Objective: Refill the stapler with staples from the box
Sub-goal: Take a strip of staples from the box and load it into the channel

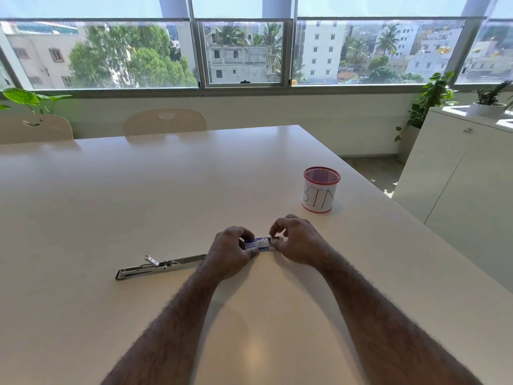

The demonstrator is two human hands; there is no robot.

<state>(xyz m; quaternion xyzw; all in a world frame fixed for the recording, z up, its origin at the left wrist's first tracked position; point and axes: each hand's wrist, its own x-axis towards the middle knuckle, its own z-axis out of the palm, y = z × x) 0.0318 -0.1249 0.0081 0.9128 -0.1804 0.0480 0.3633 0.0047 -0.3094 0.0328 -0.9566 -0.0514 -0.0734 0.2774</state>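
Bright daylight, wide windows (244, 51), white table (138, 204), beige chairs (165, 122), white cabinet (458, 168), potted plants (433, 98)

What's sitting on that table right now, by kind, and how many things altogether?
Opened silver metal stapler: 1
Small blue-and-white staple box, held by both hands: 1
Red mesh cup with paper label reading BIN: 1
Total: 3

Red mesh cup (321, 189) labelled "BIN" on white table (138, 195)
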